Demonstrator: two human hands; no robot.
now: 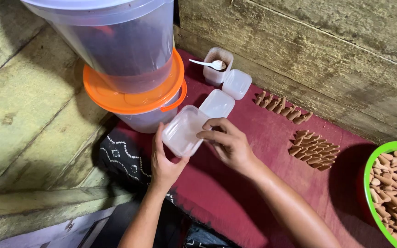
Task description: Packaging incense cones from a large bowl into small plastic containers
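I hold a small clear square plastic container [183, 130] above a dark red cloth [235, 193]. My left hand [164, 160] grips its near left side, thumb along the edge. My right hand [226, 142] rests its fingers on the container's right rim. The container's lid is on and the box is tilted toward me. A second closed clear container [216, 104] lies just behind it on the cloth.
Two stacked clear buckets, the lower with an orange lid [134, 98], stand at left. A small tub with a white spoon [217, 64] and another lidded box [236, 83] sit by the wooden wall. Brown cones lie in rows [314, 149] and fill a green bowl [394, 193].
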